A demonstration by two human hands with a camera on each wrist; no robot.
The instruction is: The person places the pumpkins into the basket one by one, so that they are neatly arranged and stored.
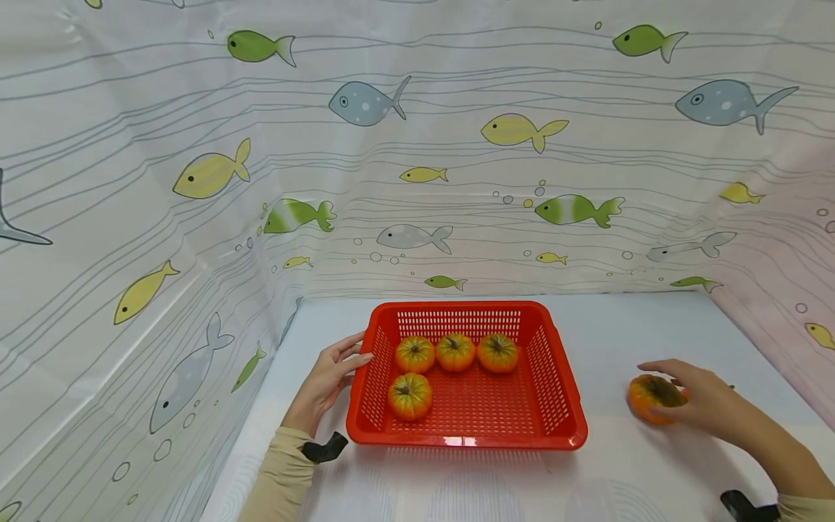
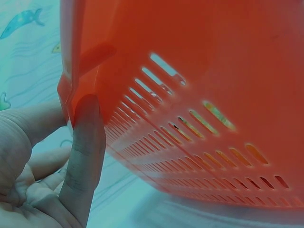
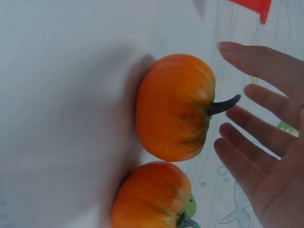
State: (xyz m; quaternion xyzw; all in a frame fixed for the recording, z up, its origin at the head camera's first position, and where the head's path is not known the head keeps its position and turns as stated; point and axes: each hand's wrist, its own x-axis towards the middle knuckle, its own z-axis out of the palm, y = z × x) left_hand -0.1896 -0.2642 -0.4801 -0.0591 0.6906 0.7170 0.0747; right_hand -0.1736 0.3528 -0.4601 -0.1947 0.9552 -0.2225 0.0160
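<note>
Left grip pinches the basket; right grip, spread and empty, should enclose the pumpkin beneath, clearing the adjacent pumpkin.

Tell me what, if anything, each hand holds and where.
The left hand grips the red basket by its left rim; the right hand, near a pumpkin, holds nothing.

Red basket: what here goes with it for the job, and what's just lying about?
Probably the job:
red plastic basket
four pumpkins in it
two pumpkins outside it
left hand
right hand

Just there:
fish-print sheet
tabletop
black wrist pieces
</note>
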